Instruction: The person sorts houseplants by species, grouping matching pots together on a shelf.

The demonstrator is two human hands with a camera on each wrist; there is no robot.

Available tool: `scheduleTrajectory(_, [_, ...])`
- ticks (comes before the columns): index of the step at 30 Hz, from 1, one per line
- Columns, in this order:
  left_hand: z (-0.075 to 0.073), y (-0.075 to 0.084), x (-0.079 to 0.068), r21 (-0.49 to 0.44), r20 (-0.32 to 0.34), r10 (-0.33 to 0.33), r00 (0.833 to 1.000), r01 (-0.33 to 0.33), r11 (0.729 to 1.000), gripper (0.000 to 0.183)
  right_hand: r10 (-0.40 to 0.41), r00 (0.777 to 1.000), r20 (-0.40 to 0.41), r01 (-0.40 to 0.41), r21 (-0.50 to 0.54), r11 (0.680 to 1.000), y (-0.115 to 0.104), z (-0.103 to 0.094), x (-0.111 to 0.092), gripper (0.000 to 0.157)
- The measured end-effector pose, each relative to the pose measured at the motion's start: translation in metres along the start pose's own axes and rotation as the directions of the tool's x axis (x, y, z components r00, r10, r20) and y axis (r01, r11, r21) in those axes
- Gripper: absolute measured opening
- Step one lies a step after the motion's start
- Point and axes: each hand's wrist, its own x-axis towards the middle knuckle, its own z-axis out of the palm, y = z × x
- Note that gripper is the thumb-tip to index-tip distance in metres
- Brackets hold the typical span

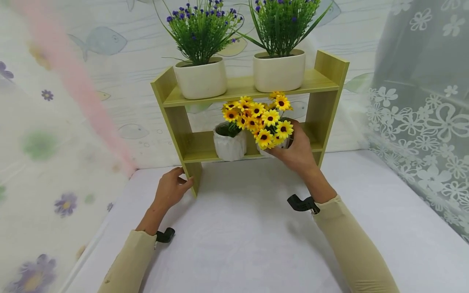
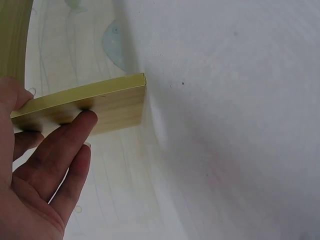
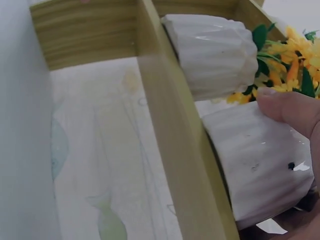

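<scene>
A small wooden shelf (image 1: 199, 154) stands against the fish-patterned backdrop. My left hand (image 1: 171, 188) grips the lower end of its left side panel (image 2: 117, 102), thumb on one face and fingers on the other. On the middle board, my right hand (image 1: 298, 151) grips a white ceramic pot (image 3: 260, 162) near its rim, with the thumb on its front. Yellow sunflowers (image 1: 270, 118) spread over that pot and partly hide it in the head view. Beside it on the same board sits a second white pot (image 1: 231, 145), also with yellow flowers.
On the top board stand two cream oval planters, one at left (image 1: 201, 79) and one at right (image 1: 279, 72), with tall grass and purple flowers. A white cloth covers the table (image 1: 238, 228). A lace-flowered curtain (image 1: 428, 114) hangs at the right.
</scene>
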Motion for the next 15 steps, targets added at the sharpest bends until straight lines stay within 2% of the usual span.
scheduleTrajectory(5, [-0.0006, 0.0003, -0.0006, 0.007, 0.0, -0.007, 1.0, 0.007, 1.0, 0.043, -0.012, 1.0, -0.017, 0.011, -0.043, 0.999, 0.0016, 0.0024, -0.0005, 0.091])
scheduleTrajectory(12, [-0.0007, 0.0002, -0.0003, 0.015, -0.001, -0.008, 1.0, 0.008, 1.0, 0.043, 0.028, 0.999, -0.038, -0.031, -0.077, 0.997, 0.0043, 0.0049, 0.0004, 0.092])
scheduleTrajectory(15, [-0.0018, 0.0004, 0.0001, 0.015, 0.001, -0.009, 1.0, 0.009, 1.0, 0.043, 0.008, 0.999, -0.036, -0.011, -0.092, 0.996, 0.0046, 0.0064, 0.0024, 0.091])
